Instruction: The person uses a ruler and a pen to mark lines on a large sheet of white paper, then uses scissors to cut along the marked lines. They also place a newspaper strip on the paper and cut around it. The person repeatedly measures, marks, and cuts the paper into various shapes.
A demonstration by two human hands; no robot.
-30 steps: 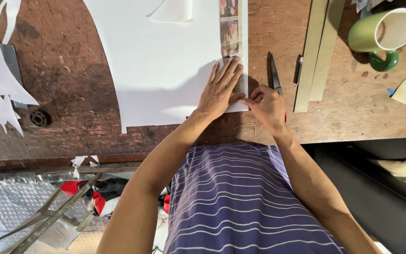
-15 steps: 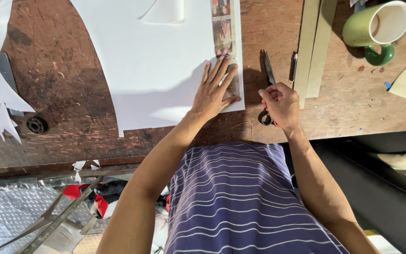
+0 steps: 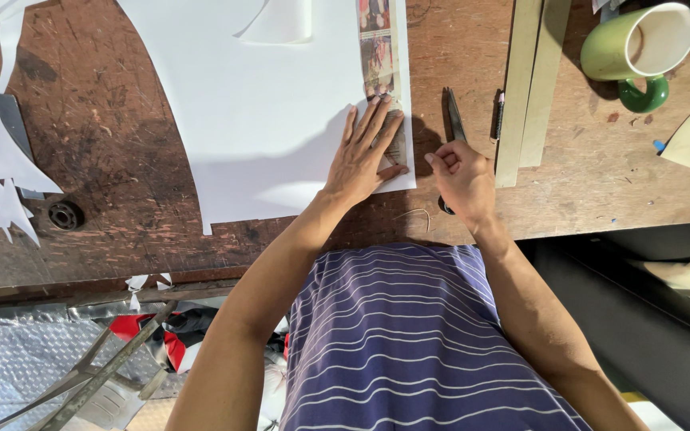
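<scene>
Both hands work at the desk edge: left hand [image 3: 365, 156] lies flat, fingers spread, pressing the white paper sheet [image 3: 281, 112] and its one printed strip [image 3: 381, 56]; right hand [image 3: 461, 175] is curled around the handles of one pair of scissors [image 3: 455, 120], blades shut. For a good cut, I think the paper must stay pinned. Beside stand one green mug [image 3: 632, 52] and two wooden rulers [image 3: 530, 88]
</scene>
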